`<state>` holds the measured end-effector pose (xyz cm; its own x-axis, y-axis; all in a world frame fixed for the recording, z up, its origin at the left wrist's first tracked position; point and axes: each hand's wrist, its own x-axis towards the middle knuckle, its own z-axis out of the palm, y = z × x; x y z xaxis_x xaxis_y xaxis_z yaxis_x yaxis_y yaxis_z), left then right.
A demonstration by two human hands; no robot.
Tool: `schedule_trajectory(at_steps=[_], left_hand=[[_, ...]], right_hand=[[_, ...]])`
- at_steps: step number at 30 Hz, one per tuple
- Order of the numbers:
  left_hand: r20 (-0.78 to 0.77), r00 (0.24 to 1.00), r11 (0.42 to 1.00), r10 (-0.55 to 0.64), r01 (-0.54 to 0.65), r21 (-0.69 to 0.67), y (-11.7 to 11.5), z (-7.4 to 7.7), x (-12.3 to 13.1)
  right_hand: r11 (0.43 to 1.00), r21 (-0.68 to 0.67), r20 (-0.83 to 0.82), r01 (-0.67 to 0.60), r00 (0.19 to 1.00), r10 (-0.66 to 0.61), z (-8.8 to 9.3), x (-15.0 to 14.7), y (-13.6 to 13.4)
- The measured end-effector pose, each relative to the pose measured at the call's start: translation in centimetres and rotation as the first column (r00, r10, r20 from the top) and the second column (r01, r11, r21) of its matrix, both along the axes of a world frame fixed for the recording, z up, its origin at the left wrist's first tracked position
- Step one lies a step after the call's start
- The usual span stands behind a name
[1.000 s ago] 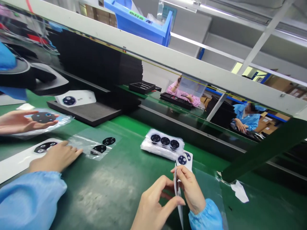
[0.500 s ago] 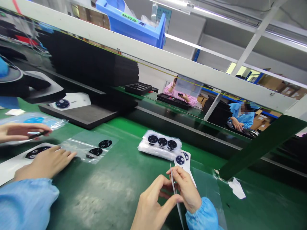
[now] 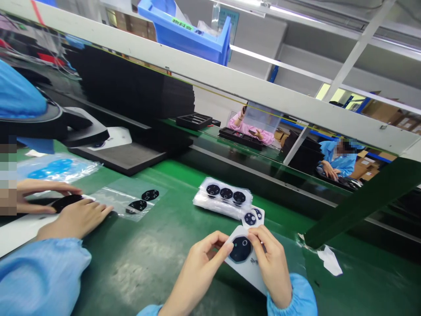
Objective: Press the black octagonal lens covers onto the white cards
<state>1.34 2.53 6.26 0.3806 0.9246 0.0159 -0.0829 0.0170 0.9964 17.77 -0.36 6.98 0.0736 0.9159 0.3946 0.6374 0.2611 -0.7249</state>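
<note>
Slanting down-right — panel (image 3: 249,271), disc (image 3: 241,250) uppermost

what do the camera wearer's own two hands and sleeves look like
The left hand and right hand are both bare, with no gloves, rings or watch showing. The right sleeve is light blue, loose and puffy, gathered at the wrist. Only a small edge of the left sleeve shows, in the same light blue. No markings are visible on either.

Free lane left of the left hand (image 3: 202,263)
Film stack (image 3: 222,205) and, farther right, green post (image 3: 358,207) obstruct the worktop's (image 3: 131,272) far edge.
</note>
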Motion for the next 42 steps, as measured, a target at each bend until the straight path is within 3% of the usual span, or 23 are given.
schedule_trajectory(at_steps=[5, 9, 13, 16, 19, 24, 29, 36, 42], left_hand=[[-0.001, 0.999, 0.996, 0.047, -0.047, 0.074, 0.0, -1.0, 0.6], [-0.110, 0.989, 0.987, 0.101, -0.086, 0.134, -0.1, -1.6, 1.1], [-0.183, 0.977, 0.985, 0.111, -0.084, 0.152, -0.2, -0.8, 1.0], [-0.178, 0.984, 0.992, 0.032, -0.009, 0.129, -0.6, 0.2, 0.9], [-0.201, 0.979, 0.982, -0.020, 0.057, 0.182, -1.3, 0.8, 1.1], [-0.245, 0.961, 0.910, 0.130, -0.018, 0.413, -1.9, -0.1, 1.8], [-0.267, 0.939, 0.851, 0.218, -0.049, 0.523, -1.6, -1.1, 1.9], [-0.266, 0.943, 0.882, 0.201, -0.056, 0.468, -1.7, -1.0, 1.9], [-0.223, 0.962, 0.939, 0.158, -0.077, 0.334, -1.7, -0.3, 2.1]], right_hand=[[0.999, 0.042, 0.099, 0.008, 0.995, -0.012, -0.1, -0.7, -0.6], [1.000, 0.009, 0.071, 0.022, 0.997, -0.023, -0.5, -0.9, -0.6], [0.994, -0.111, -0.130, -0.013, 0.991, -0.002, -0.7, 0.1, 0.2], [0.971, -0.196, -0.389, -0.134, 0.920, 0.048, -0.7, 1.3, 1.4], [0.939, -0.239, -0.536, -0.247, 0.840, 0.084, -1.2, 2.1, 2.6], [0.883, -0.291, -0.653, -0.369, 0.751, 0.099, -2.5, 1.9, 3.6], [0.860, -0.294, -0.713, -0.418, 0.695, 0.094, -3.0, 1.5, 3.8], [0.841, -0.290, -0.751, -0.457, 0.653, 0.096, -3.0, 1.4, 3.8], [0.855, -0.282, -0.723, -0.435, 0.682, 0.108, -2.6, 1.1, 3.5]])
